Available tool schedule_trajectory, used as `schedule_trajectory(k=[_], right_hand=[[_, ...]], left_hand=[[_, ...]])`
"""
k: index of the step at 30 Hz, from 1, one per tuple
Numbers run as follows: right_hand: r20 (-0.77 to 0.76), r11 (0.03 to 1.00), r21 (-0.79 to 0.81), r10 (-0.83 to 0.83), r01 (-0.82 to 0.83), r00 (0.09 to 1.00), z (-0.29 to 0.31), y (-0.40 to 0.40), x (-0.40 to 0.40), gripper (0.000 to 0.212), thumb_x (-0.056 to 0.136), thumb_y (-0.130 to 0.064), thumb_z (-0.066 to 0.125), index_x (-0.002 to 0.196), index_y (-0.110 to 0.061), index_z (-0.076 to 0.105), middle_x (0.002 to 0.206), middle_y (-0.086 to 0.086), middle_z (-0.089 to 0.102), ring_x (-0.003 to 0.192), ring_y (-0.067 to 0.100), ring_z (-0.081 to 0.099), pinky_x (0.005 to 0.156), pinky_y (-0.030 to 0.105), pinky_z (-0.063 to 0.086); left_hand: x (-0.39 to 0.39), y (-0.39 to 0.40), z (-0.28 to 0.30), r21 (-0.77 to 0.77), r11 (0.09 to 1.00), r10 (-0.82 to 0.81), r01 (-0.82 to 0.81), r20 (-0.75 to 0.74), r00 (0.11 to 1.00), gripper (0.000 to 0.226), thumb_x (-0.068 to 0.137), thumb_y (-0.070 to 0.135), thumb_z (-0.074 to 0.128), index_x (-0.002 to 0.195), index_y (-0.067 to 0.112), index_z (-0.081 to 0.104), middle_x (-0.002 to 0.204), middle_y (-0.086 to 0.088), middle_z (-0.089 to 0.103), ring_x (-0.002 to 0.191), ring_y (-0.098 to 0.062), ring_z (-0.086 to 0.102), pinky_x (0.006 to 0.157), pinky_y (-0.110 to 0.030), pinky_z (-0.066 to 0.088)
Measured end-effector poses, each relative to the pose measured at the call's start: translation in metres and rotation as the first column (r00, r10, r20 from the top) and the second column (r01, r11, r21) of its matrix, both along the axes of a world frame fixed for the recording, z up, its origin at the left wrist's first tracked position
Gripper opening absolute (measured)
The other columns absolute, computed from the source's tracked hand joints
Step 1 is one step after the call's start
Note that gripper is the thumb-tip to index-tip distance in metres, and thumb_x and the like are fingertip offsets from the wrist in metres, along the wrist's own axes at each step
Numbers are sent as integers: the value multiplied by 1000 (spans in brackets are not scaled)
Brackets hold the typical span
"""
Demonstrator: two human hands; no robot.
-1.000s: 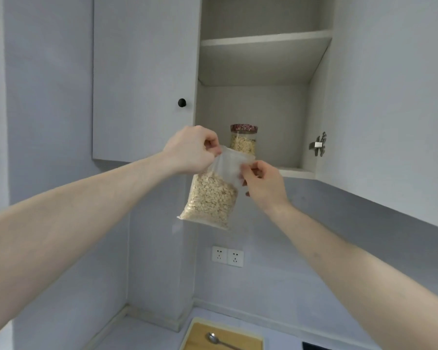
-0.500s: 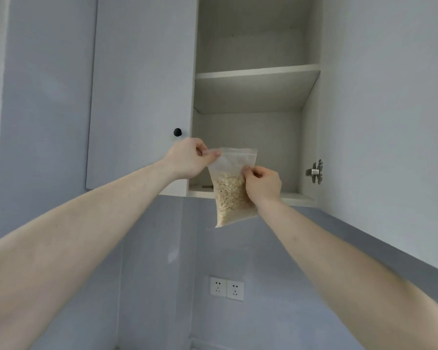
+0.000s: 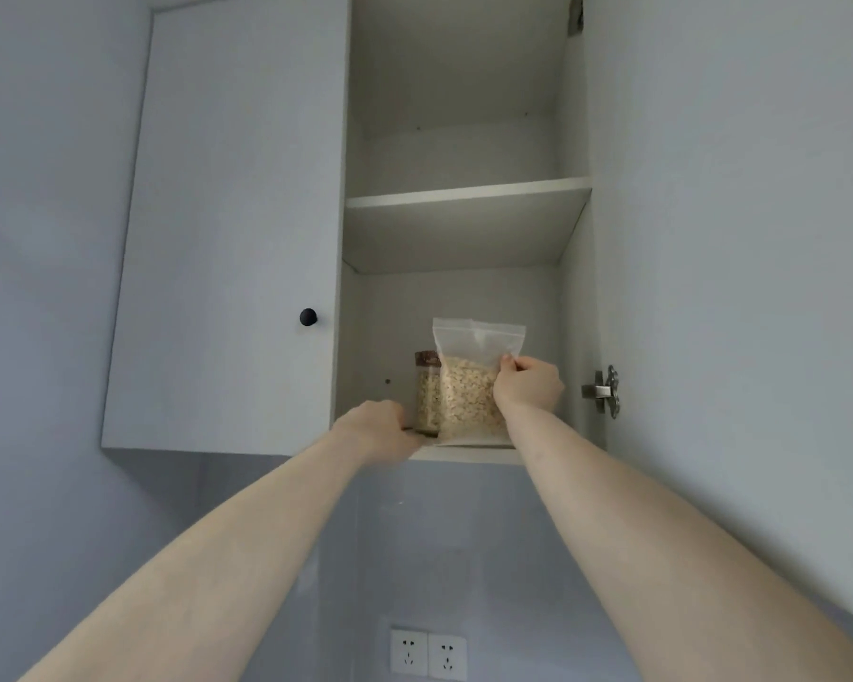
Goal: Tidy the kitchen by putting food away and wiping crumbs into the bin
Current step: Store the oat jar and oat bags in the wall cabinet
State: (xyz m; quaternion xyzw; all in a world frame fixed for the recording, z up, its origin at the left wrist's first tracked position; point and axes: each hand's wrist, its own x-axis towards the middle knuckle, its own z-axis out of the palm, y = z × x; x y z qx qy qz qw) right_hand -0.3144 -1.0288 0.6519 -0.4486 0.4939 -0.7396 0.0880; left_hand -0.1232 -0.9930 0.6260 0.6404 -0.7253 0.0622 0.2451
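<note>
A clear zip bag of oats [image 3: 469,386] stands upright on the bottom shelf [image 3: 469,455] of the open wall cabinet. My right hand [image 3: 528,381] pinches the bag's right edge, about halfway up. Just left of the bag and partly behind it is a glass jar of oats [image 3: 427,391] with a dark patterned lid. My left hand [image 3: 375,430] lies at the shelf's front edge by the jar's base. Its fingers are hidden, so its hold cannot be made out.
An upper shelf [image 3: 464,192] sits above. The cabinet's left door [image 3: 227,238] is closed, with a black knob [image 3: 308,317]. The open right door [image 3: 734,287] hangs on a metal hinge [image 3: 604,391] close to my right arm. Two wall sockets [image 3: 428,654] are below.
Both hands lifted the bag from below the cabinet onto the bottom shelf. My left hand let go of the bag's top and dropped to the shelf edge by the jar.
</note>
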Motion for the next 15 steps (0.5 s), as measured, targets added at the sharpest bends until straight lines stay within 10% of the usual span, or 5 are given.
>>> schedule_trajectory(k=[5, 15], right_hand=[[64, 1000, 9, -20, 20, 998, -5, -17, -5, 29, 100, -27, 61, 78, -12, 74, 69, 4, 63, 70, 24, 58, 65, 25, 41], [-25, 992, 91, 94, -92, 995, -22, -51, 18, 27, 102, -29, 57, 109, -10, 74, 109, 9, 74, 98, 25, 63, 80, 24, 40]], left_hand=[[0, -32, -13, 86, 993, 68, -77, 111, 992, 67, 94, 65, 50, 142, 20, 56, 139, -4, 61, 126, -29, 58, 102, -39, 49], [8, -53, -4, 113, 987, 108, -116, 75, 991, 62, 81, 72, 62, 110, 18, 70, 112, 0, 71, 105, -25, 65, 90, -33, 54]])
